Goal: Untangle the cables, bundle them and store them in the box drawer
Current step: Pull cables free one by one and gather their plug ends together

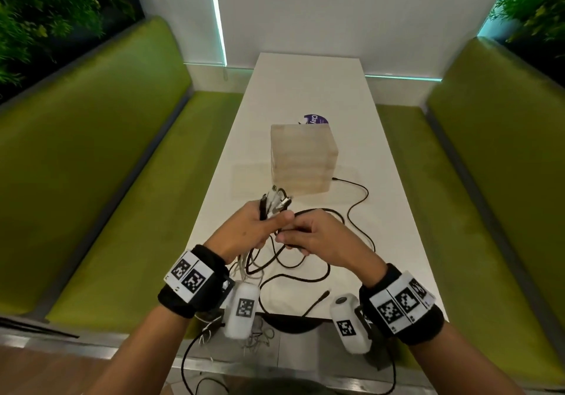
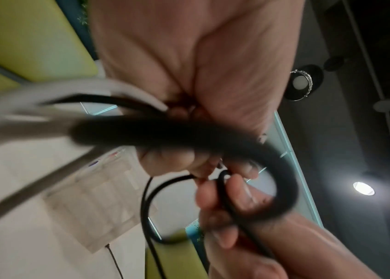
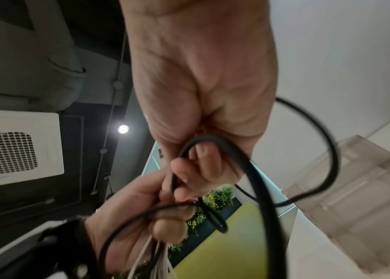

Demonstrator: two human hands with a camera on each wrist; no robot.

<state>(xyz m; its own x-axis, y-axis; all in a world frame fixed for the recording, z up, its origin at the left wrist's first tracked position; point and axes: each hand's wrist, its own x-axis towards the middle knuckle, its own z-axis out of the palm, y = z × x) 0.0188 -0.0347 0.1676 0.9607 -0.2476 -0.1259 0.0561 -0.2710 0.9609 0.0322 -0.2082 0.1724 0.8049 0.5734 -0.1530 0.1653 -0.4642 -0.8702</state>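
Note:
My left hand [image 1: 260, 226] grips a bunch of black and white cables [image 1: 275, 203] with their plug ends sticking up above the fist. Right beside it, my right hand [image 1: 308, 237] pinches a loop of black cable [image 3: 256, 181] between thumb and curled fingers. More black cable [image 1: 357, 205] trails in loops over the white table [image 1: 305, 89] and hangs off its near edge. The pale translucent drawer box [image 1: 302, 159] stands shut just beyond my hands. In the left wrist view the left hand [image 2: 189, 94] closes over white and black strands [image 2: 141, 132].
Green bench seats [image 1: 107, 165] flank the narrow table on both sides. A purple-and-white round lid or disc [image 1: 315, 119] lies behind the box. One black cable end [image 1: 321, 298] rests near the table's front edge.

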